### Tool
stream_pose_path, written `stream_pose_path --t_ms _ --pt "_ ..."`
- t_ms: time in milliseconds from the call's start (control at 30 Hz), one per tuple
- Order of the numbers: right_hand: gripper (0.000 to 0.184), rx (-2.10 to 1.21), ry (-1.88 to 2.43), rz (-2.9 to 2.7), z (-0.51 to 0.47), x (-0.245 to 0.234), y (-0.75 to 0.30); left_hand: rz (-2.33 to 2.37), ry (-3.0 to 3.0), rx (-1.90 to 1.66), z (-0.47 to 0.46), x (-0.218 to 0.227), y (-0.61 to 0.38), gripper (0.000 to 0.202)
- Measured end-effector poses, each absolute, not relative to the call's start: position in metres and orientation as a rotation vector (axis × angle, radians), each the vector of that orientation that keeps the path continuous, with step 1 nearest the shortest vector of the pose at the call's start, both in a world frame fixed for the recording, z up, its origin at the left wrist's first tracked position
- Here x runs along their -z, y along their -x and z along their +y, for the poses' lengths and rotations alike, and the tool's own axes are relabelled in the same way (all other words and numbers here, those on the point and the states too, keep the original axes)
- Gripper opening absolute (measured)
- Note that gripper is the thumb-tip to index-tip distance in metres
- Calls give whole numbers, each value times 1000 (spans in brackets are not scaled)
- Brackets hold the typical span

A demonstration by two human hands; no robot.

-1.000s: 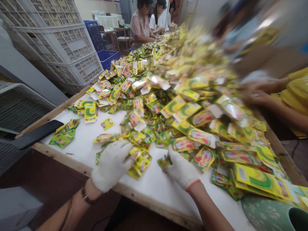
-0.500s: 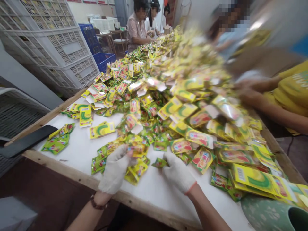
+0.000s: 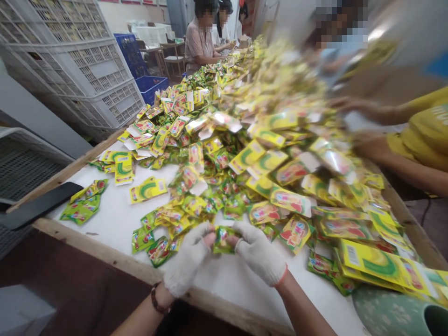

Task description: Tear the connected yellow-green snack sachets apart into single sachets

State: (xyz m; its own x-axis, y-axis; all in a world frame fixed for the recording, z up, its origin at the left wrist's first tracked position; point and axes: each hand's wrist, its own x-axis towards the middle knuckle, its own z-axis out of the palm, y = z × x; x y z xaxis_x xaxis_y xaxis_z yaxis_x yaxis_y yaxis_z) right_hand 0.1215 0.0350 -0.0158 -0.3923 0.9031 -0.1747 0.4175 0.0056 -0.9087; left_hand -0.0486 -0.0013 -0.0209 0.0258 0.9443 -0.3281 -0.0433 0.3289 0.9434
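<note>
Both my hands wear white knit gloves with bare fingertips. My left hand [image 3: 187, 261] and my right hand [image 3: 259, 252] pinch the two ends of one small green sachet [image 3: 221, 239] just above the white table top [image 3: 231, 275], near its front wooden edge. A loose cluster of small green and yellow sachets [image 3: 164, 228] lies just left of my left hand. Behind my hands a huge heap of yellow and green packets [image 3: 266, 140] covers the table and runs far back.
A black phone [image 3: 38, 205] lies at the table's left corner beside a small sachet pile [image 3: 82, 205]. White and blue crates [image 3: 87, 70] stand at the left. Other people's arms [image 3: 402, 161] reach in at the right; more people sit at the far end. A green patterned container [image 3: 395, 312] is at bottom right.
My left hand left the cluster of sachets and moved right to meet my right hand; both now hold one green sachet between them. The cluster lies spread out at the left.
</note>
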Motion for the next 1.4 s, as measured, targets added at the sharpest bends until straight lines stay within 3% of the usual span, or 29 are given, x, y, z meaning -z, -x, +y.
stream_pose_path --t_ms 100,167,267,433,533,667,767,967,1033,1200,1400 --pt "5 -1255 1445 -1786 34 18 -120 1327 -986 -979 1 25 46 26" --pt "17 -1263 1453 -1650 33 20 -119 1340 -1029 -970 2 25 45 28" --pt "32 -1529 1288 -1513 34 22 -119 1324 -1138 -894 5 17 50 25" --pt "11 -1687 1314 -1475 35 18 -118 1588 -1952 -801 42 -1 91 19" --pt "10 -1625 1310 -1461 34 14 -115 1829 -2484 -578 89 -3 121 53" --pt "20 -1557 1318 -1460 37 13 -116 1762 -2874 -165 139 -7 141 51" --pt "29 -1477 1356 -1426 39 14 -121 1675 -2914 -203 142 -20 142 38" --pt "49 -1312 1353 -1105 36 9 -129 1659 -2614 -411 61 -24 108 39" --pt "46 -1265 1366 -1097 34 10 -128 1715 -2583 -411 33 -8 91 46" --pt "24 -1124 1385 -1523 34 13 -126 1941 -2577 -513 4 21 71 44" --pt "17 -1369 1298 -1814 38 5 -132 1733 -2623 -289 6 12 73 33"
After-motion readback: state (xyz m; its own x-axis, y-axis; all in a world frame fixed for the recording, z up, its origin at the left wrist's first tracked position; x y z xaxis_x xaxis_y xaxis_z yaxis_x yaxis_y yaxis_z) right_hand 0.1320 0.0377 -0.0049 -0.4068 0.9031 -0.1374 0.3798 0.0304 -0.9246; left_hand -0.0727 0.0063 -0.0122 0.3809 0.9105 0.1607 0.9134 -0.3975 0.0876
